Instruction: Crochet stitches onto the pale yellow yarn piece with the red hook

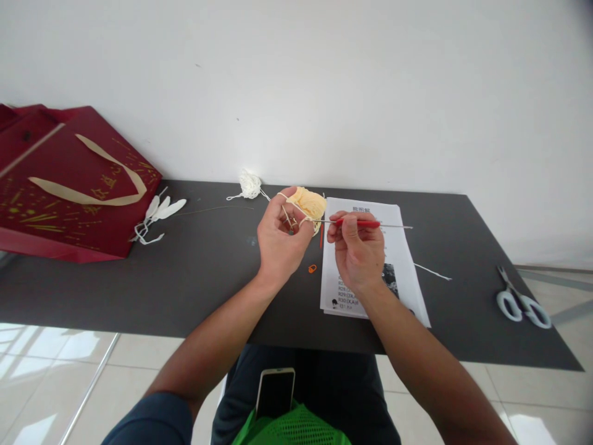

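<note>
My right hand is closed around the red handle of a crochet hook. The hook's thin metal shaft points left, its tip at the fingertips of my left hand. That hand pinches pale yarn, which runs over its raised index finger; the stitches between the fingers are too small to make out. Just behind it sits a pale yellow yarn bundle, partly covered by the fingers. A strand leads from the white yarn ball toward my left hand. Below lies an orange stitch marker.
Printed sheets lie under my right hand. Grey-handled scissors rest at the table's right end. To the left stand a dark red paper bag and white leaf-shaped pieces. A phone is on my lap.
</note>
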Tool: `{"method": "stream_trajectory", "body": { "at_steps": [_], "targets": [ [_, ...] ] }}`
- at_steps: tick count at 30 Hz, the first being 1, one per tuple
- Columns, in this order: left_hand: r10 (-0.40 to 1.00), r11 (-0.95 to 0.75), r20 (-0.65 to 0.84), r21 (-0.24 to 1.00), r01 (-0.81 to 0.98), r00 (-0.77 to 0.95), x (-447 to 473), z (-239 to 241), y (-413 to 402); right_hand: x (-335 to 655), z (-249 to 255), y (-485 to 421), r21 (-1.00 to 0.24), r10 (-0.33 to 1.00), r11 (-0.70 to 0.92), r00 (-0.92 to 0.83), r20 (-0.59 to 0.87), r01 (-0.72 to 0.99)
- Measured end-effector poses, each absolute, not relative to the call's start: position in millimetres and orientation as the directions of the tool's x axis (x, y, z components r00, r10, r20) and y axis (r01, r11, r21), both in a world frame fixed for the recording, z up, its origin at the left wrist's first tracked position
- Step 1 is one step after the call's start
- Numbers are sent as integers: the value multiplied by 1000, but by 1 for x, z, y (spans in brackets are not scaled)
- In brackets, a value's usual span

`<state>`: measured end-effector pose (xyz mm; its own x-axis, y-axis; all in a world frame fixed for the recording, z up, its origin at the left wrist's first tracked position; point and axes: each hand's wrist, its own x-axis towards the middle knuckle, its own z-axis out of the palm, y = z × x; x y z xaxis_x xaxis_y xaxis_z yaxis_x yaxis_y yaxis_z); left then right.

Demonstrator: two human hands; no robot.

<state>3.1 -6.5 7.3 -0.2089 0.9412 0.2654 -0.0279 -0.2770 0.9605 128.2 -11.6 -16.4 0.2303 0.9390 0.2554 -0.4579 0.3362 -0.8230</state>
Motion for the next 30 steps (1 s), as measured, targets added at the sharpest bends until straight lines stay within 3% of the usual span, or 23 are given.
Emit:
{"method": "stream_trajectory", "body": {
  "at_steps": [30],
  "targets": [
    [910,-332,323,943,10,-260,3,2,-5,129,-19,-13,-784,878,475,269,395,-400]
  ]
}}
